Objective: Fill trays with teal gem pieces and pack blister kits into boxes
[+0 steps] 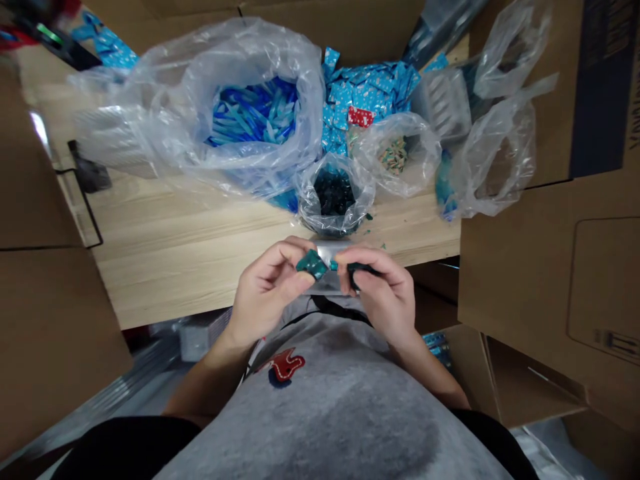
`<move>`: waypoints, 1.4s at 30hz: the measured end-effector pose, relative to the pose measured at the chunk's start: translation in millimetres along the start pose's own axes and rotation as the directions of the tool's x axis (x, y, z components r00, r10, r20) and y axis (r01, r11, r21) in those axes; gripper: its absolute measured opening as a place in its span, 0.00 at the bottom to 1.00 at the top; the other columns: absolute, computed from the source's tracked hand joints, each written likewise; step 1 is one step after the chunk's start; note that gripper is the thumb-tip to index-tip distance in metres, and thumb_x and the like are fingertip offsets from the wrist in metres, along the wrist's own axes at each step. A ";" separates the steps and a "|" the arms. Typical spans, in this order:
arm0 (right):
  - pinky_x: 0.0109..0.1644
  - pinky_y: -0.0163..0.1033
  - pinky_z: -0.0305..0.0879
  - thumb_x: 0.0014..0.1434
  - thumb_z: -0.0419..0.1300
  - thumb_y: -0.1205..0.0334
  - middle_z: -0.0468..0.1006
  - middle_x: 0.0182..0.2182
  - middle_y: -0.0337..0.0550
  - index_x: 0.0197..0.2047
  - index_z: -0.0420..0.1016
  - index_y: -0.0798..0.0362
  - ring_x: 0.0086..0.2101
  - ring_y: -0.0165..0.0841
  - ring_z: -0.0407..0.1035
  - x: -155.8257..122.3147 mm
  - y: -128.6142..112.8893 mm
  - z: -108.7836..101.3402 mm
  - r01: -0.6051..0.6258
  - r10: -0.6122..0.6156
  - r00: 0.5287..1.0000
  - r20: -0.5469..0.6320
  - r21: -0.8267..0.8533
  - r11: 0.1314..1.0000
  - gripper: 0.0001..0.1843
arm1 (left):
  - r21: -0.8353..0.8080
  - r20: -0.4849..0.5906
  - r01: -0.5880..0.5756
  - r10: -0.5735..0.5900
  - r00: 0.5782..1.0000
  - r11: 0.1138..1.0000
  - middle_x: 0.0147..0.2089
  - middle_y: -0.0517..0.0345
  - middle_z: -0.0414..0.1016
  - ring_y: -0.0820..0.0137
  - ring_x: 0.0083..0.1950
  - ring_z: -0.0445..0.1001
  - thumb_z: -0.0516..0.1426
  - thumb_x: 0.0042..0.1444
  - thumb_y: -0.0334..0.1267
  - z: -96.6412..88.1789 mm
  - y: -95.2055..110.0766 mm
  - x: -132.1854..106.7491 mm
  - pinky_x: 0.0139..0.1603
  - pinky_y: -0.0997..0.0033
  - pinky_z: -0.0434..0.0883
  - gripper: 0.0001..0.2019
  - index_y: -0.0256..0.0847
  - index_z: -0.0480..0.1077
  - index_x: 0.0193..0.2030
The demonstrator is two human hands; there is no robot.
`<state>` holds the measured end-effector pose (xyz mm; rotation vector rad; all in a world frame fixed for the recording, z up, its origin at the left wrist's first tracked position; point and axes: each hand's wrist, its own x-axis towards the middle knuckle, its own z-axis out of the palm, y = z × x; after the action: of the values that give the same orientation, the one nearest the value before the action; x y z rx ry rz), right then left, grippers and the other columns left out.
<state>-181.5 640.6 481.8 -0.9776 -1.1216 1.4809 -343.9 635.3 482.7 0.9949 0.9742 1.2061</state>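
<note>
You are pinching a teal packet (313, 265) between the thumb and fingers of your left hand (267, 290), while your right hand (380, 293) is pinching a dark piece (359, 272), both just nearer than the wooden table's (190, 260) edge, close to a clear bag (310, 207).

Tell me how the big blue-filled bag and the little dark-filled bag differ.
The big clear bag is much larger than the small clear bag. The big bag holds long blue pieces, the small bag dark lumps. Both are open and sit on the wooden table.
</note>
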 end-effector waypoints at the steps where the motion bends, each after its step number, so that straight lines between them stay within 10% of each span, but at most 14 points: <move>1: 0.34 0.35 0.69 0.62 0.58 0.60 0.75 0.36 0.38 0.47 0.77 0.44 0.30 0.27 0.69 -0.1 -3.8 -0.4 0.049 -0.047 0.999 0.025 -0.083 0.995 0.11 | -0.045 0.010 0.028 -0.027 1.000 0.999 0.38 0.59 0.71 0.74 0.37 0.70 0.60 0.59 0.37 -0.4 0.0 0.0 0.42 0.72 0.70 0.04 0.41 0.70 0.34; 6: 0.41 0.34 0.71 0.57 0.66 0.65 0.76 0.39 0.38 0.52 0.75 0.42 0.38 0.28 0.71 3.8 -18.5 0.3 0.273 -0.230 0.960 0.162 -0.352 0.895 0.19 | -0.045 0.080 0.097 -0.093 0.992 0.994 0.39 0.58 0.73 0.72 0.40 0.72 0.61 0.58 0.40 2.6 7.9 0.3 0.42 0.72 0.71 0.05 0.43 0.74 0.39; 19: 0.41 0.35 0.72 0.57 0.66 0.59 0.81 0.35 0.36 0.47 0.79 0.42 0.36 0.28 0.74 3.4 -5.3 1.5 0.204 -0.193 0.978 0.076 -0.211 0.956 0.13 | 0.040 0.112 -0.005 0.000 0.994 0.999 0.32 0.60 0.71 0.74 0.35 0.70 0.63 0.55 0.42 4.5 13.7 2.7 0.36 0.75 0.69 0.08 0.42 0.72 0.32; 34: 0.21 0.27 0.58 0.56 0.65 0.56 0.75 0.23 0.32 0.33 0.79 0.49 0.19 0.20 0.63 0.7 22.1 -14.3 -0.142 0.156 0.898 -0.412 0.064 0.988 0.07 | -0.133 -0.077 -0.001 -0.010 0.997 0.991 0.29 0.62 0.72 0.77 0.31 0.71 0.62 0.57 0.42 -15.0 -12.6 28.5 0.35 0.75 0.70 0.07 0.41 0.73 0.33; 42: 0.33 0.35 0.73 0.53 0.67 0.58 0.81 0.40 0.38 0.45 0.79 0.46 0.33 0.28 0.73 5.0 27.0 -1.0 -0.242 0.233 0.968 -0.098 -0.094 0.966 0.15 | -0.193 -0.124 0.109 -0.135 0.983 0.975 0.34 0.62 0.75 0.76 0.33 0.74 0.65 0.52 0.45 2.7 -8.4 31.2 0.39 0.73 0.75 0.11 0.42 0.70 0.32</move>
<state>-187.8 643.7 455.3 -1.2745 -1.0568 1.5646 -335.9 665.4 473.4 0.7025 0.9951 1.2489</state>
